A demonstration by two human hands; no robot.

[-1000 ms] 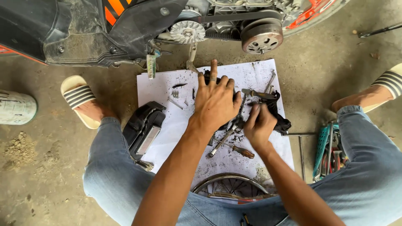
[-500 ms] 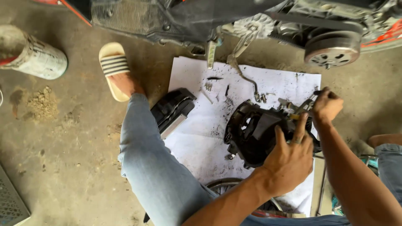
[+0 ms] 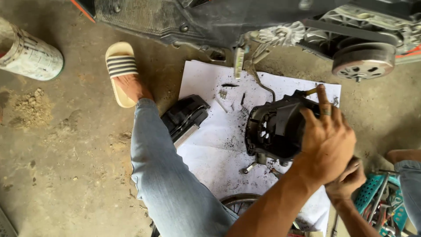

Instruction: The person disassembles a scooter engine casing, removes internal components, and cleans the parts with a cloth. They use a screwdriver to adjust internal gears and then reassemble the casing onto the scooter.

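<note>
My left hand [image 3: 326, 140] grips a black plastic engine cover [image 3: 274, 127] and holds it tilted above a white paper sheet [image 3: 206, 145] on the floor. The index finger stretches over the cover's upper edge. My right hand [image 3: 348, 177] sits just below and behind the left wrist with its fingers curled. What it holds is hidden. Small bolts [image 3: 222, 94] and black grit lie scattered on the paper, and a bolt [image 3: 248, 168] lies under the cover.
A scooter's open engine with a round pulley [image 3: 364, 61] spans the top. A second black part [image 3: 184, 116] lies beside my left leg. My sandalled foot [image 3: 123, 74], a paint can [image 3: 28, 55], a teal tool basket [image 3: 377, 197] and a wheel rim [image 3: 241, 202] surround me.
My left hand has lifted the black cover off the paper and tilted it up. My right hand came down from the paper's far right edge to below the left wrist. The view shifted left.
</note>
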